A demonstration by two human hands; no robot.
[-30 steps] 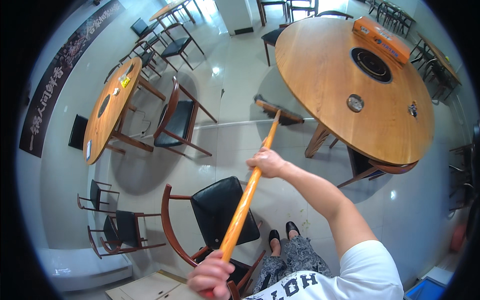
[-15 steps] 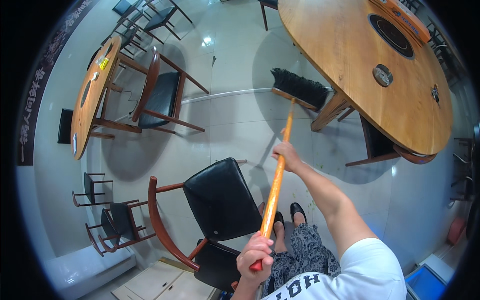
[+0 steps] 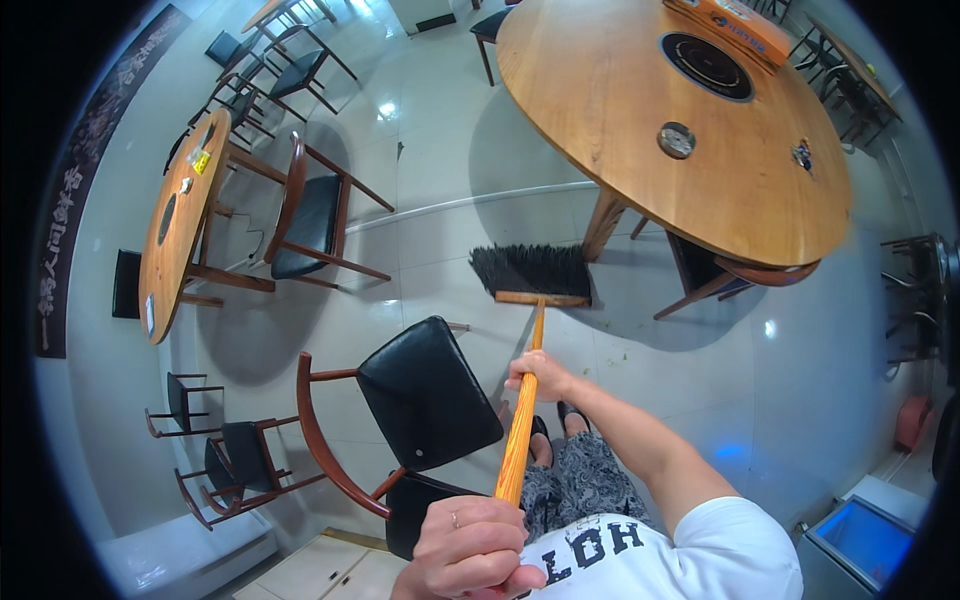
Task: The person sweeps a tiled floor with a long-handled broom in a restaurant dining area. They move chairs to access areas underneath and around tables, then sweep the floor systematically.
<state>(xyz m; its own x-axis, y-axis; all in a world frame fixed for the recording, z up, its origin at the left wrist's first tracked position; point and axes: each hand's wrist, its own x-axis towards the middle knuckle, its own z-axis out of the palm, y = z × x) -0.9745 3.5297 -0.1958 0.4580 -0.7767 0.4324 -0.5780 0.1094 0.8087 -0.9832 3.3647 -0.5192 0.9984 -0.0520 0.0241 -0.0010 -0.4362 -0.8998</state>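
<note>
Both my hands are closed around a broom with a yellow-orange wooden handle (image 3: 518, 440). My left hand (image 3: 470, 545) wraps the top end of the handle close to my body and hides its tip; a ring shows on one finger. Further down, my right hand (image 3: 540, 375) grips the shaft, with that arm stretched forward. The broom head (image 3: 535, 272) has black bristles on a wooden bar. It is low over the tiled floor, beside the leg of the large round table (image 3: 600, 90); whether the bristles touch the floor I cannot tell.
A black-seated wooden chair (image 3: 430, 395) stands just left of the handle, another chair (image 3: 308, 225) beyond it. A second round table (image 3: 190, 200) is at the left. One chair (image 3: 700, 265) is tucked under the large table. Small green bits (image 3: 618, 360) lie on the floor.
The broom head has come closer to me and slightly left, its bar now nearly level across the view. My left hand has risen toward the camera; my right hand has drawn back.
</note>
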